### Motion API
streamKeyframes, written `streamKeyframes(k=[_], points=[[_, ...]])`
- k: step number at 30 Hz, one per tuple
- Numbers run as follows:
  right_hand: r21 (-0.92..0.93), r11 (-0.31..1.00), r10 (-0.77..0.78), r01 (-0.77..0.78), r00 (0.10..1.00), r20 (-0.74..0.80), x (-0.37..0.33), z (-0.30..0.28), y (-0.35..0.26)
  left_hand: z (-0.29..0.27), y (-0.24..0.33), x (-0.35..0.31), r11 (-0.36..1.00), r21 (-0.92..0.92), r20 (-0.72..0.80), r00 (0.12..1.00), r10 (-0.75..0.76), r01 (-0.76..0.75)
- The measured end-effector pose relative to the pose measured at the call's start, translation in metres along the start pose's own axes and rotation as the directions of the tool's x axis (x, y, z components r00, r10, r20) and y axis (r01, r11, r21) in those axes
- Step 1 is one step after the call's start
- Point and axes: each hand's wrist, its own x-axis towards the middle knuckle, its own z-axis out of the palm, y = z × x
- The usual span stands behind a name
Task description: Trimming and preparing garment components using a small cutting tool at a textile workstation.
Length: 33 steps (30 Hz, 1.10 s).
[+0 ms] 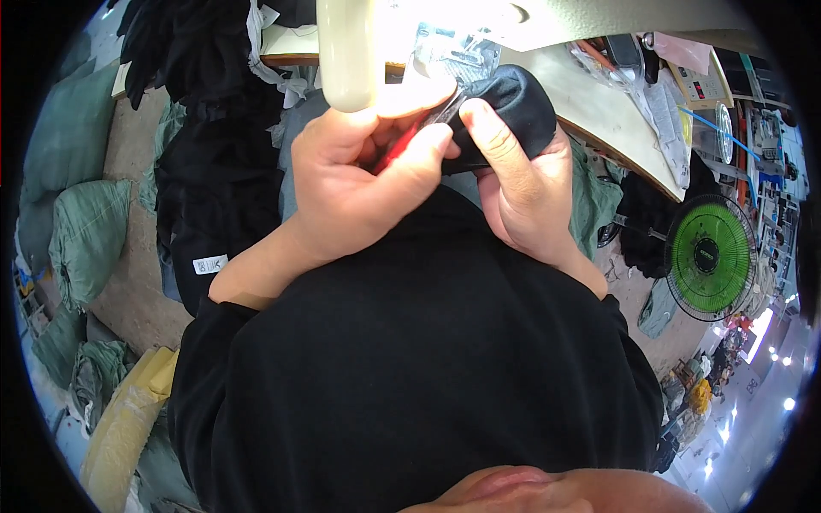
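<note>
My left hand (351,188) is closed around a pair of small thread snips (398,149) with a red handle. Their metal tip points up and to the right, against a folded piece of black fabric (523,104). The fabric is bunched in my right hand (528,184), with the thumb pressed on top near the tip of the snips and the other fingers mostly hidden beneath. Both hands are close together, just below the cream arm of a sewing machine (346,60). Whether the blades are closed on anything is too small to tell.
Bright light falls on the machine's clear plate (453,53) and the white table (590,103). A heap of black garments (205,145) hangs at the left. Green sacks (90,239) stand on the floor beyond. To the right is a green-bladed fan (708,255); a control box (699,81) sits behind it.
</note>
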Motion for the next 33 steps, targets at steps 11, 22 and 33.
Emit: streamKeyframes(k=[11,22,33], points=[[-0.196,0.977,-0.08,0.086,0.996,0.041,0.0,-0.006,0.005,0.0,0.009,0.001,0.988,-0.098,-0.003,0.993,-0.117,0.116],[-0.315,0.901,0.42,-0.297,0.778,0.468,-0.015,-0.014,-0.054,-0.019,0.009,-0.005,0.847,-0.38,0.035,0.921,-0.388,0.372],[-0.675,0.127,-0.072,0.727,0.686,0.724,0.035,-0.008,-0.091,-0.043,0.031,0.002,0.991,0.133,0.265,0.963,-0.044,0.009]])
